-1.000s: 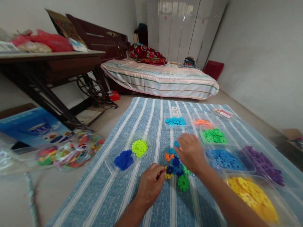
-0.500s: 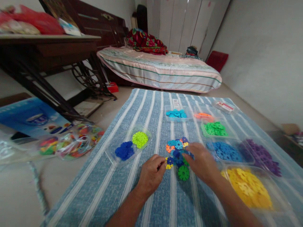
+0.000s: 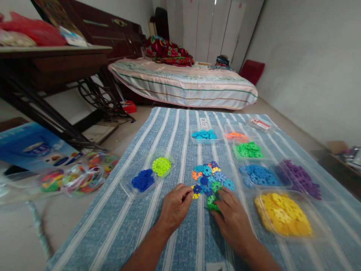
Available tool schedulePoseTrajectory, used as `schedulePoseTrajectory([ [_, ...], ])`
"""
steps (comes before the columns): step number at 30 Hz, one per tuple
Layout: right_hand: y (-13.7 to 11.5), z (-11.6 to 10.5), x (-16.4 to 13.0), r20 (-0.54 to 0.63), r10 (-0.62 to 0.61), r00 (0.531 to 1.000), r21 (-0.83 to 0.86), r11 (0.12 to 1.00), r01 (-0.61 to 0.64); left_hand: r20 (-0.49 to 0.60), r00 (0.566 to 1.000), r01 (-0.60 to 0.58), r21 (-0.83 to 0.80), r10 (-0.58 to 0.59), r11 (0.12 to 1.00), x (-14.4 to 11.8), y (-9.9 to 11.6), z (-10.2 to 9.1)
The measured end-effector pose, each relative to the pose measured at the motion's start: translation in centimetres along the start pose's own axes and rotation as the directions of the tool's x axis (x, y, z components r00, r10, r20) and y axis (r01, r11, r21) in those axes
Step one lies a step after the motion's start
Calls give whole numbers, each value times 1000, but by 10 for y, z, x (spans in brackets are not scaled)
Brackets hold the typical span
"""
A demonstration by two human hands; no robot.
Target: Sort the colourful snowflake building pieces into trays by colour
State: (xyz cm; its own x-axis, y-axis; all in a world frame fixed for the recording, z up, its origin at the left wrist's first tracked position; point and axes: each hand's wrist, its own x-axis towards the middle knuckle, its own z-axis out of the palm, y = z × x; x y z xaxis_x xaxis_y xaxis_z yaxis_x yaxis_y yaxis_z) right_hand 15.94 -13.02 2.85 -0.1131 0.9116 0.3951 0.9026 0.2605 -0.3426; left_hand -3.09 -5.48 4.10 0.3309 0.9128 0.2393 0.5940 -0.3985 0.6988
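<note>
A flat cluster of joined snowflake discs (image 3: 210, 177) in blue, orange, yellow and green lies on the blue striped mat (image 3: 180, 143). My left hand (image 3: 175, 206) pinches the yellow and dark blue discs (image 3: 196, 191) at the cluster's near left edge. Over at the near right edge, my right hand (image 3: 231, 216) grips a green disc (image 3: 211, 203), fingers curled over it.
Clear trays of sorted discs ring the cluster: dark blue (image 3: 143, 180) and lime (image 3: 161, 165) at left, cyan (image 3: 204, 134), orange (image 3: 237, 136), green (image 3: 248, 149), blue (image 3: 259, 175), purple (image 3: 299, 178), yellow (image 3: 283, 214) at right. Bags of toys (image 3: 73, 177) lie off the mat; a bed (image 3: 183, 84) stands behind.
My right hand drew back from the far side of the cluster to its near right edge and closed on the green disc. The left hand kept its pinch. The view shifted slightly.
</note>
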Motion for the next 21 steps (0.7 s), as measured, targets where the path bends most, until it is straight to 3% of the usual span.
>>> schedulePoseTrajectory([
  [5,-4,-2,-2,-21,-20,1000,35,999,21,16,1000,23,6,-23,1000,2,-3,0],
  [9,11,-16,19,-51,-76,996,-12,997,75,35,999,35,9,-35,999,3,-2,-1],
  [12,41,-45,53,-228,-90,969,-178,983,50,42,998,43,4,-43,999,4,-1,-2],
  [14,61,-66,76,-389,-38,920,-302,949,-89,47,998,46,-2,-46,999,4,0,-2],
  [16,73,-81,90,-466,-3,885,-356,916,-185,47,998,52,-6,-51,999,4,0,-2],
  [18,73,-82,91,-426,-13,905,-344,927,-149,46,997,58,-8,-57,998,4,-1,-2],
  [21,54,-61,72,-255,-82,963,-237,971,20,50,997,56,-7,-56,998,5,-2,-2],
])
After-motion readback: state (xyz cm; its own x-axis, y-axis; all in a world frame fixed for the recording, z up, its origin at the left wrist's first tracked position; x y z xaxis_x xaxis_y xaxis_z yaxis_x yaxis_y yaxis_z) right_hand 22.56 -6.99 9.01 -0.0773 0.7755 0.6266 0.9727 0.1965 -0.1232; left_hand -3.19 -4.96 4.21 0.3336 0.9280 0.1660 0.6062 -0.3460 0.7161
